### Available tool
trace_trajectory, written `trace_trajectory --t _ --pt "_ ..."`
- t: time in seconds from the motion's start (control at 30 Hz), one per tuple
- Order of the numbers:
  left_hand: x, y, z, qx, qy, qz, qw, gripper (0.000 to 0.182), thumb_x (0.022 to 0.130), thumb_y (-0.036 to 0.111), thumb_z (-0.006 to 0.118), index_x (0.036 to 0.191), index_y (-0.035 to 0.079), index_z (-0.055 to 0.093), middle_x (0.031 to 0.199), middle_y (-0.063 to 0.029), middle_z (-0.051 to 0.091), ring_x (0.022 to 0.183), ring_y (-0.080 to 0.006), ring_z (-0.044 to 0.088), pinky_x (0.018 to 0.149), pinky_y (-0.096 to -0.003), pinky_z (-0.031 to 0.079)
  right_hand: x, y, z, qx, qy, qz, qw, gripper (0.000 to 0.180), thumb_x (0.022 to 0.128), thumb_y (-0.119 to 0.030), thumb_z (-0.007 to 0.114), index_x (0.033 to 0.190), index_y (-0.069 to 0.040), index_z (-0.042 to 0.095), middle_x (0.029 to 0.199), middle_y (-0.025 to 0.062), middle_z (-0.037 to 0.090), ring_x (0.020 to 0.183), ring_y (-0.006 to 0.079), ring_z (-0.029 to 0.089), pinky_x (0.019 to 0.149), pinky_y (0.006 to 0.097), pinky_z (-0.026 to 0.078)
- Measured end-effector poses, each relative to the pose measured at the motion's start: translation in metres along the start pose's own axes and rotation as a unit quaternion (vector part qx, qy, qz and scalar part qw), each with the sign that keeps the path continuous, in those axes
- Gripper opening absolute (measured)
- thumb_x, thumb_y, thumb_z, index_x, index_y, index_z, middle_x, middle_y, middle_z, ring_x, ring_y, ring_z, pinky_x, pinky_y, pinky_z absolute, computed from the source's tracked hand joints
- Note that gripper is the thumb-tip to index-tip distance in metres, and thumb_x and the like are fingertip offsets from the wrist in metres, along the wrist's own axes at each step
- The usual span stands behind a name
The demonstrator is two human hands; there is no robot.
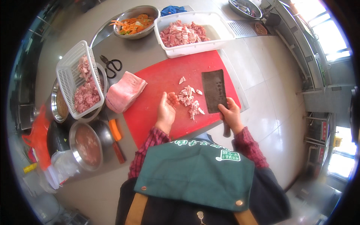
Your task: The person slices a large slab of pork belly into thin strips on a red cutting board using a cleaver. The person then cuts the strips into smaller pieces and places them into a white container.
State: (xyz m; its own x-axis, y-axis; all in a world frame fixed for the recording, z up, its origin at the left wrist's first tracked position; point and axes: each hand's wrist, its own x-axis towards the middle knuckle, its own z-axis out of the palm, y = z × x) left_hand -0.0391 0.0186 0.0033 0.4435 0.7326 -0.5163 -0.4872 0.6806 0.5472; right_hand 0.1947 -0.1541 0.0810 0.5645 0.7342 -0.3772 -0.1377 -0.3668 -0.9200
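Observation:
In my right hand (233, 114) is the handle of a Chinese cleaver (213, 91), its broad dark blade lying flat over the right side of a red cutting board (152, 92). My left hand (167, 109) holds nothing; its palm is turned up, with the thumb apart and the fingers loosely curled. Between the hands lies a small pile of chopped pale pork (188, 95), with a few pieces apart from it. A thick slab of pork belly (126, 91) rests at the board's left edge, beyond my left hand.
A white tub (194, 50) of sliced meat stands behind the board, beside a metal bowl (137, 35) of shredded vegetables. Scissors (111, 66), a white basket (66, 81) of meat, an orange-handled tool (114, 129) and a steel bowl (77, 163) with reddish liquid are on the left.

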Motion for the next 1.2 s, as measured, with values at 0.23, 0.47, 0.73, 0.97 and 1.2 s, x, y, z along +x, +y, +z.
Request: trace_trajectory --t 0.23,0.47,0.73,0.97,1.2 --pt "0.08 0.004 0.039 0.598 -0.093 0.444 0.661 0.032 0.106 0.031 0.056 0.116 0.005 0.073 0.119 -0.0135 0.068 0.12 -0.0342 0.059 0.105 -0.0466 0.046 -0.04 0.058 -0.037 -0.035 0.07 0.075 0.994 0.026 0.093 -0.006 0.069 0.117 -0.001 0.06 0.076 0.0029 0.063 0.052 0.0091 0.057 0.046 0.0277 0.045" --pt "0.026 -0.011 0.023 0.682 -0.234 0.387 0.575 0.06 0.098 0.046 0.064 0.141 0.005 0.059 0.136 -0.0185 0.06 0.132 -0.0396 0.05 0.114 -0.05 0.039 -0.043 0.081 0.014 0.003 0.044 0.039 0.998 0.03 0.095 -0.01 0.071 0.12 -0.003 0.057 0.074 0.0054 0.065 0.052 0.0136 0.061 0.048 0.0316 0.049" --pt "-0.007 -0.052 0.031 0.705 -0.086 0.401 0.579 0.103 0.087 0.059 0.075 0.16 0.001 0.03 0.163 -0.0293 0.03 0.147 -0.0523 0.03 0.121 -0.0589 0.029 -0.025 0.071 0.084 -0.142 -0.008 -0.107 0.984 0.036 0.093 -0.018 0.072 0.12 0.0 0.057 0.095 0.0271 0.07 0.087 0.0432 0.073 0.072 0.0468 0.057" --pt "-0.007 -0.037 0.065 0.614 -0.057 0.488 0.617 0.095 0.083 0.043 0.083 0.155 0.001 0.038 0.156 -0.0351 0.034 0.141 -0.0544 0.037 0.115 -0.0626 0.034 -0.023 0.035 0.082 -0.086 -0.056 -0.109 0.989 0.036 0.093 -0.014 0.072 0.124 -0.002 0.058 0.098 0.0254 0.072 0.091 0.0417 0.074 0.075 0.0444 0.058" --pt "0.053 0.013 0.188 0.517 -0.076 0.615 0.591 0.092 0.086 0.037 0.082 0.157 0.0 0.036 0.16 -0.0325 0.032 0.145 -0.0474 0.039 0.117 -0.0558 0.036 0.013 -0.064 0.032 -0.114 -0.049 -0.188 0.974 0.028 0.095 -0.012 0.069 0.118 -0.001 0.059 0.078 0.0199 0.07 0.063 0.0298 0.072 0.057 0.0403 0.054"
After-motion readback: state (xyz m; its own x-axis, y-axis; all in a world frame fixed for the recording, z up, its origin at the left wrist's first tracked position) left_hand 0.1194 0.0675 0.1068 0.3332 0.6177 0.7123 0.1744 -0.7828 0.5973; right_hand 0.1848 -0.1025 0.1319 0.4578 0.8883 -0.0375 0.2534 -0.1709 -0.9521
